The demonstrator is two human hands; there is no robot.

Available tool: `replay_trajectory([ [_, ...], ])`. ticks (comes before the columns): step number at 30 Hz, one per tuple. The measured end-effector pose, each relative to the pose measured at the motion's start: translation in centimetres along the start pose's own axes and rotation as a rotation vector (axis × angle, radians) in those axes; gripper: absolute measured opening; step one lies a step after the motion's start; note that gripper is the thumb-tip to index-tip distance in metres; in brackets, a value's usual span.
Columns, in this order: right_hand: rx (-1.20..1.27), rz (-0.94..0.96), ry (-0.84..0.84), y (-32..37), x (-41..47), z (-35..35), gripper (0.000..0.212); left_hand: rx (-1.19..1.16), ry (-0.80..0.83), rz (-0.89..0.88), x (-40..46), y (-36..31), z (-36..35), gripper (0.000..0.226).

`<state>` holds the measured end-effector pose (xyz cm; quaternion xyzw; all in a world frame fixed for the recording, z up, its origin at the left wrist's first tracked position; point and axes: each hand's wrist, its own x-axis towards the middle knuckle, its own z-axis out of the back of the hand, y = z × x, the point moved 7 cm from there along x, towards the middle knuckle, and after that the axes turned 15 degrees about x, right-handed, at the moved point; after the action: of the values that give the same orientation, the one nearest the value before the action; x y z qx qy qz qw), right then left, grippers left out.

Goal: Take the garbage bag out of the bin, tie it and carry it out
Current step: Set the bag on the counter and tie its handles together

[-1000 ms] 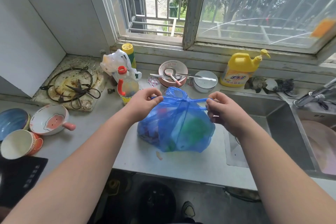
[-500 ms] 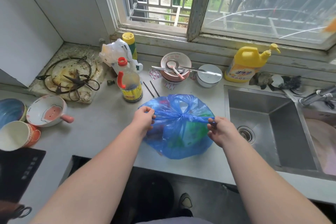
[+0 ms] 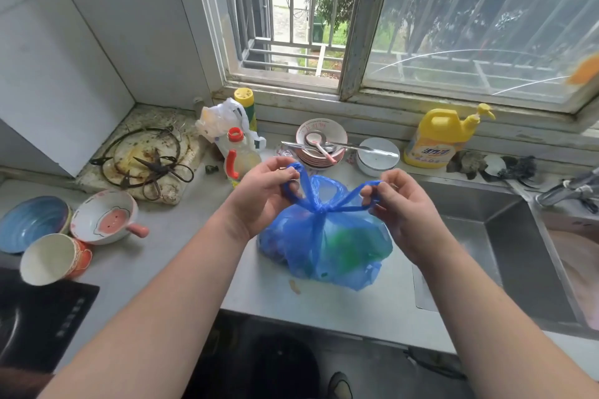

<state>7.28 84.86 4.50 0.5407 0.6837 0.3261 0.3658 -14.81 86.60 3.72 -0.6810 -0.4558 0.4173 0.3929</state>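
Observation:
A full blue garbage bag (image 3: 327, 246) rests on the grey counter (image 3: 181, 269) in front of me, with green and dark rubbish showing through the plastic. Its two handles are crossed in a knot at the top. My left hand (image 3: 262, 194) pinches the left handle loop, lifted above the bag. My right hand (image 3: 402, 204) grips the right handle loop at about the same height. A dark round bin (image 3: 275, 372) stands on the floor below the counter edge, partly hidden by my arms.
A steel sink (image 3: 505, 253) lies right of the bag. Behind it stand an oil bottle (image 3: 240, 162), stacked plates with spoons (image 3: 321, 146), a white lidded dish (image 3: 377, 157) and a yellow detergent jug (image 3: 437, 139). Bowls (image 3: 103, 217) and a cup (image 3: 52, 259) sit left.
Both hands have risen from the bag's sides and now hold the handle loops up above the knot. The view shifted slightly.

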Motion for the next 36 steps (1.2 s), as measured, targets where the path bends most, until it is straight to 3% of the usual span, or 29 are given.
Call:
replay_trajectory([
  [3, 0.222, -0.032, -0.085, 0.3, 1.0, 0.7, 0.012, 0.075, -0.008, -0.007, 0.2, -1.7, 0.4, 0.019],
  [7, 0.496, -0.239, -0.244, -1.9, 1.6, 4.4, 0.018, 0.168, -0.218, 0.165, 1.1, 0.6, 4.0, 0.016],
  [15, 0.538, -0.415, -0.671, -8.7, 0.4, 11.4, 0.023, 0.229, -0.432, 0.409, 1.8, 10.5, 7.5, 0.028],
  [20, 0.509, -0.441, -0.763, -9.8, -0.8, 14.1, 0.025, 0.253, -0.481, 0.454, 1.7, 13.8, 7.5, 0.027],
  [24, 0.421, -0.397, -0.625, -8.4, -0.5, 13.0, 0.014, 0.237, -0.493, 0.378, 1.6, 11.8, 6.7, 0.025],
  [28, 0.315, -0.198, -0.367, -3.1, 0.0, 9.2, 0.034, 0.174, -0.284, 0.244, 1.1, 6.9, 4.3, 0.015],
  [32, 0.172, -0.128, -0.076, 0.2, -1.0, 3.1, 0.041, 0.327, -0.168, 0.11, 0.1, 2.3, 0.8, 0.012],
  [36, -0.135, -0.065, 0.046, -0.4, -2.3, -1.0, 0.042, 0.531, -0.128, 0.006, -1.1, -0.3, -3.0, 0.026],
])
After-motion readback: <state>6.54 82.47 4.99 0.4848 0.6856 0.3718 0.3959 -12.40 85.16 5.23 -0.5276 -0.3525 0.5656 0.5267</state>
